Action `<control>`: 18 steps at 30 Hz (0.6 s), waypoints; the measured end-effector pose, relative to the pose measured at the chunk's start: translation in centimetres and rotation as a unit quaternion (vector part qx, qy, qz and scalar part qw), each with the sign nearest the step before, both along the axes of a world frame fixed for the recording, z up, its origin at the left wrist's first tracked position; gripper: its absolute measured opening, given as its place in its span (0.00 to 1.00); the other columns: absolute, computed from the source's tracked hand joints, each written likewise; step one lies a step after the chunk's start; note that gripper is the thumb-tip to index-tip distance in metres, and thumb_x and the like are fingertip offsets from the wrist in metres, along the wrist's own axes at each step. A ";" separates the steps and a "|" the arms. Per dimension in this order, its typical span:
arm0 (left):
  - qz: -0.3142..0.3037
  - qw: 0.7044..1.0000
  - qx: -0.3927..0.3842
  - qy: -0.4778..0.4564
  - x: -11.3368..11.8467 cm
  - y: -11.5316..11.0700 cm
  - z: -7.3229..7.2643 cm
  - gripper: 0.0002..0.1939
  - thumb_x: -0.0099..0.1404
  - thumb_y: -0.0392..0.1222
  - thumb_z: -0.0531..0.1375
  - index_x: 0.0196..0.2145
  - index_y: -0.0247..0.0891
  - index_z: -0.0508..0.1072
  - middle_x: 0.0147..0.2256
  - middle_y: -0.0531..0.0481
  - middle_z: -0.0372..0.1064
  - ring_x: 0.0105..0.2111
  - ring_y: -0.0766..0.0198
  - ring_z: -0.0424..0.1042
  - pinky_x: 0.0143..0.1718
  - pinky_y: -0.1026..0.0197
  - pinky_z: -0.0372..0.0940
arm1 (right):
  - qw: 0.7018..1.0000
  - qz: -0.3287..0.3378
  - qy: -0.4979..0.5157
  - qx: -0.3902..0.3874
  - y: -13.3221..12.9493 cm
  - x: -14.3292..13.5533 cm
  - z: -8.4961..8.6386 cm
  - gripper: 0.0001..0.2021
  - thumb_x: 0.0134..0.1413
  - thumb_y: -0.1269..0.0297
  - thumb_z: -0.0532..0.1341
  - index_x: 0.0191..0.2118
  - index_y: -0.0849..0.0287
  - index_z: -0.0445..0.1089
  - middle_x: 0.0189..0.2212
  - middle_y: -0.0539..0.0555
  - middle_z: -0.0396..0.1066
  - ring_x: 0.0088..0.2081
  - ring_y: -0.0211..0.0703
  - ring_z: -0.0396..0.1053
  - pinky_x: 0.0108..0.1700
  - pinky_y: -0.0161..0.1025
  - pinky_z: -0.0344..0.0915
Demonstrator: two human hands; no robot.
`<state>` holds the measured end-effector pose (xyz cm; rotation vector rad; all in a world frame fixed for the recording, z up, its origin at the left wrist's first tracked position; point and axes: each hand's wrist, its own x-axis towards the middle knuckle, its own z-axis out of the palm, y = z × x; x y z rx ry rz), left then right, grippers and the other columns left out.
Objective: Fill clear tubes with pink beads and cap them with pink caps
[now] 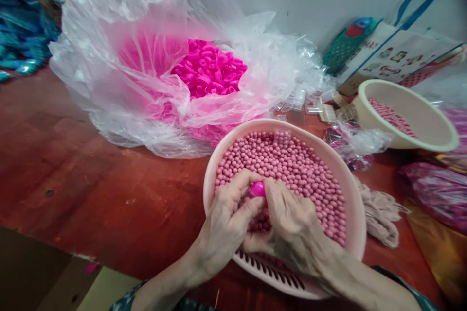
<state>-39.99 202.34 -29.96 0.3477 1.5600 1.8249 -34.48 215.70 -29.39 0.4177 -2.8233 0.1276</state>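
Observation:
Both hands meet over a pale pink plastic basket [359, 233] filled with small round pink beads [292, 163]. Between the thumb and forefinger of my left hand [231, 209] is a small, glossy bright pink plastic piece [257, 189]. My right hand [292, 216] is closed against the piece's right side, its fingertips pressed together there. Whether those fingers also hold a bead or something else is hidden by the hand. A small clear plastic piece [282, 137] lies on the beads at the basket's far side.
Behind the basket, a large clear plastic bag [120, 19] gapes over many bright pink plastic pieces [211, 70]. A cream bowl [430, 141] with pink beads stands at the right. Clear plastic pieces [299, 99], a beige cord bundle [379, 214] and a printed bag [401, 53] crowd that side.

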 end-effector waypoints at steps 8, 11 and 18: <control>0.029 0.995 0.075 -0.060 -0.6 0.8 -0.1 0.12 0.62 0.38 0.58 0.44 0.41 0.63 0.29 0.56 0.63 0.23 0.76 0.58 0.25 0.72 0.55 | 0.956 -0.071 -0.119 -0.258 -0.2 -0.9 0.7 0.15 0.43 0.64 0.61 0.39 0.60 0.60 0.32 0.53 0.67 0.29 0.43 0.65 0.31 0.40 0.63; 0.021 0.991 0.105 -0.079 -0.6 1.0 -0.3 0.20 0.59 0.34 0.61 0.48 0.42 0.62 0.33 0.55 0.65 0.28 0.74 0.62 0.29 0.72 0.59 | 0.923 -0.112 -0.182 -0.319 -0.1 -0.9 1.3 0.20 0.40 0.66 0.62 0.43 0.57 0.58 0.32 0.50 0.68 0.30 0.42 0.66 0.32 0.39 0.63; 0.005 0.996 0.077 -0.048 -0.3 0.5 -0.1 0.13 0.61 0.34 0.59 0.44 0.41 0.66 0.32 0.55 0.65 0.27 0.76 0.62 0.29 0.74 0.59 | 0.953 -0.119 -0.173 -0.220 -0.5 0.2 0.4 0.16 0.42 0.63 0.62 0.37 0.60 0.58 0.26 0.52 0.66 0.25 0.43 0.64 0.27 0.39 0.58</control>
